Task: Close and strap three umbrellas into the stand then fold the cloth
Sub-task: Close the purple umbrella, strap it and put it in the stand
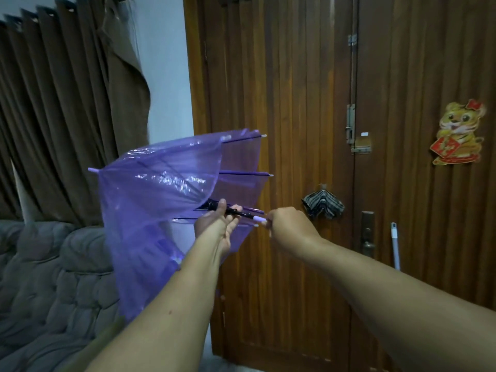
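Purple umbrella (161,189) half open, canopy fanned out left of and above both grips. Left hand (214,224) curled round the black shaft near the runner; right hand (288,226) just right of it, pinching the pale handle end. Likely snags: ribs springing back if the left grip slips; thin film catching between ribs.

Two umbrellas are seen: one purple umbrella (161,200) at nine o'clock, one striped umbrella (323,204) at three o'clock. Two hands, left hand (214,224) and right hand (288,224), are counted, and one sticker (457,132).
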